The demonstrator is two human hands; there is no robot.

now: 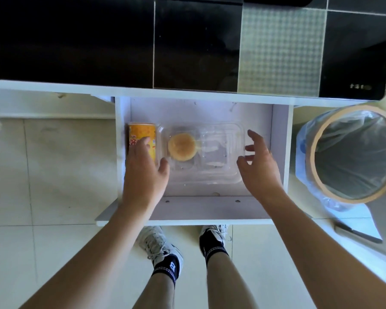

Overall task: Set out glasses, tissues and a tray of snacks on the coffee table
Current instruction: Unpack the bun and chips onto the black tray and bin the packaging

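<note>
A white drawer (279,139) stands pulled open below a black tiled wall. At 9 o'clock inside it lies a yellow snack can (142,136) on its side, against the left wall. The left hand (144,172) rests over the can, fingers loosely spread, thumb toward the clear plastic tray (218,152) just beside it; whether it grips the can, I cannot tell. A round golden bun (182,147) sits in the tray's left half. At 3 o'clock the right hand (259,161) hovers at the tray's right edge, fingers spread apart. Farther right stands a lined waste bin (352,155) on the floor.
</note>
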